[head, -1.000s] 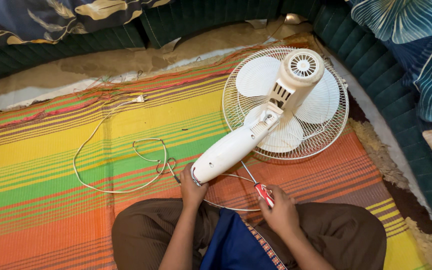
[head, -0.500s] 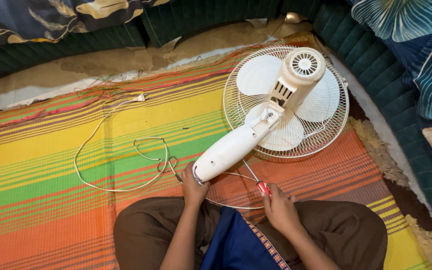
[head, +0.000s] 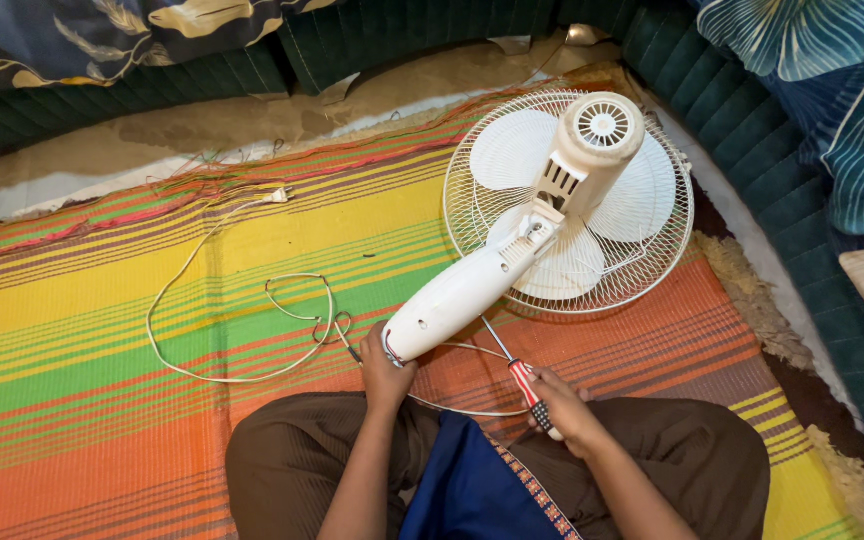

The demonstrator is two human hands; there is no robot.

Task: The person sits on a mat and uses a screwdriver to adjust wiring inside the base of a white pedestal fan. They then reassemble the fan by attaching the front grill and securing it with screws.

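Note:
A white table fan (head: 552, 215) lies face down on the striped mat (head: 102, 300), its cage flat on the mat and its stem slanting toward me. My left hand (head: 388, 374) grips the lower end of the stem (head: 447, 305). My right hand (head: 562, 408) holds a screwdriver (head: 524, 378) with a red, white and black handle. Its metal shaft points up toward the stem, and I cannot tell whether the tip touches it. I sit cross-legged in brown trousers, with a blue cloth (head: 472, 480) in my lap.
The fan's white cord (head: 212, 330) loops over the mat to the left and ends in a plug (head: 277, 195). Dark green cushions (head: 372, 40) line the far and right sides, with patterned blue fabric (head: 832, 90) on them. A beige rug edge (head: 752, 300) borders the mat at right.
My right hand has drawn the screwdriver slightly back toward me. The fan, the cord and my left hand stay where they were.

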